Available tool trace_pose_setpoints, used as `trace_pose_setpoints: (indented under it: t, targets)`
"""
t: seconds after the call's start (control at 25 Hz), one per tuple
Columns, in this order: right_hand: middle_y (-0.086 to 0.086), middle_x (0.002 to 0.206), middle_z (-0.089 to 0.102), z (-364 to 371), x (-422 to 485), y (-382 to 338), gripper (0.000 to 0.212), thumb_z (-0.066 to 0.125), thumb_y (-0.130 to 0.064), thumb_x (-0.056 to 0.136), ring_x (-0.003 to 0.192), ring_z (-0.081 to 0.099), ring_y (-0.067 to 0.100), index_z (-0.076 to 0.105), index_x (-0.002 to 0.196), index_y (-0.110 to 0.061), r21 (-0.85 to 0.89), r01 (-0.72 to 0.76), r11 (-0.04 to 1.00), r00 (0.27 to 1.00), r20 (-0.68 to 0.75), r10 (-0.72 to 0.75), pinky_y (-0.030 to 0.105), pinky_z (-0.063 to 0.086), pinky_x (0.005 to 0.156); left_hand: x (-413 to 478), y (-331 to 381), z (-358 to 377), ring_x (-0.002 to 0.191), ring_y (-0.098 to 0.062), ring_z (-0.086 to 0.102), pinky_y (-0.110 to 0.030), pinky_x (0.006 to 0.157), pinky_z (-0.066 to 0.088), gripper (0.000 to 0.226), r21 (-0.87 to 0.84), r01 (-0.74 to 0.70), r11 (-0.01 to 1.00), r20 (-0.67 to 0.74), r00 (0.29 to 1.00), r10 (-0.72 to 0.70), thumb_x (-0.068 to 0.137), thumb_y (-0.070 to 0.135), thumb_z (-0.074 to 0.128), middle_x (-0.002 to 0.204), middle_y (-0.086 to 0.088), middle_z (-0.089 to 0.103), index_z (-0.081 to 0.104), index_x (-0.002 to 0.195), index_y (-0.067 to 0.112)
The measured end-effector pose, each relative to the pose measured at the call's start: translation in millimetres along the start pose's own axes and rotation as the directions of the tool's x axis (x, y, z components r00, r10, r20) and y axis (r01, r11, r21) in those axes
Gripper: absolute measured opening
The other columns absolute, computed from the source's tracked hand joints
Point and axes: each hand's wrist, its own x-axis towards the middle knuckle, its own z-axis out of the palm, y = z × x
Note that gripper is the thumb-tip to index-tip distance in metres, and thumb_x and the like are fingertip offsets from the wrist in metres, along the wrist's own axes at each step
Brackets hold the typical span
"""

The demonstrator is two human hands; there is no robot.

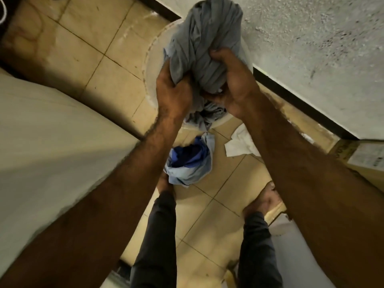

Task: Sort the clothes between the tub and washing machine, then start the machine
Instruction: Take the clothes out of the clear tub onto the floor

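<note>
Two feet [264, 200]: stood bare on the tiled floor [93, 48], on the near side of the tub [150, 65] and well short of it, under dark trouser legs.
Blue bundle [189, 161]: lay crumpled on the floor between the feet and the tub, just short of the tub's near rim.
White cloth [239, 144]: lay flat on the floor, just beside the tub's near-right edge.
Left hand [172, 92]: hung over the near half of the tub and gripped the lower left of the grey garment [203, 38].
Right hand [234, 84]: sat opposite, also over the tub, its fingers [217, 54] curled tight over the bunched cloth.
Grey garment: was twisted into a thick rope between both hands above the tub. Its loose end trailed down into the tub, where more cloth lay.
Tub: white and round, it stood on the floor close to the rough wall [311, 38].
White bulk [52, 132]: rose left of the tub. It may have been the washing machine, but no lid or controls showed, so I could not tell.
Stage, as judged: sorting was under way, with clothes left on the floor and nothing to show the machine had been started.
Risk: the trailing end could snag the cloth in the tub and drag it over the rim if the garment were lifted away fast.
Risk: a twisted, possibly wet garment could drip beside the tub, and bare feet could slip on the tiles.
</note>
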Motion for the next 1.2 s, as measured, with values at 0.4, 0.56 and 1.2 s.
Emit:
trace_pose_setpoints:
  t: [0.4,0.56,1.2]
  targets:
    - [0.017,0.136,0.064,7,24,-11,0.083,0.064,-0.051,0.073,0.125,0.062,0.035,0.054,0.141,-0.006,-0.047,0.189,0.981,0.98,-0.057,-0.192,0.054,0.048,0.109,16,10,8,0.111,-0.035,0.068,-0.048,0.096,0.055,0.026,0.01,0.029,1.0,-0.023,0.999,-0.028,0.103,0.012,0.056,0.114,-0.021,0.073,0.072,0.114,-0.005]
    - [0.005,0.152,0.053,7,27,8,0.115,0.059,-0.083,0.06,0.136,0.055,0.026,0.038,0.156,-0.023,-0.097,0.142,0.985,0.99,-0.006,-0.143,0.049,0.043,0.115,24,6,8,0.102,-0.038,0.072,-0.053,0.09,0.059,0.025,-0.151,0.288,0.946,0.025,0.957,-0.288,0.101,0.023,0.061,0.099,-0.017,0.076,0.075,0.086,0.01]
    - [0.004,0.131,0.067,9,21,36,0.044,0.065,-0.018,0.098,0.118,0.065,0.019,0.057,0.141,-0.009,0.023,0.142,0.99,0.988,-0.065,-0.14,0.025,0.053,0.099,24,-14,0,0.138,-0.028,0.052,-0.048,0.119,0.038,0.085,-0.235,0.498,0.834,0.234,0.862,-0.449,0.085,0.068,0.058,0.15,-0.009,0.053,0.044,0.151,0.015]
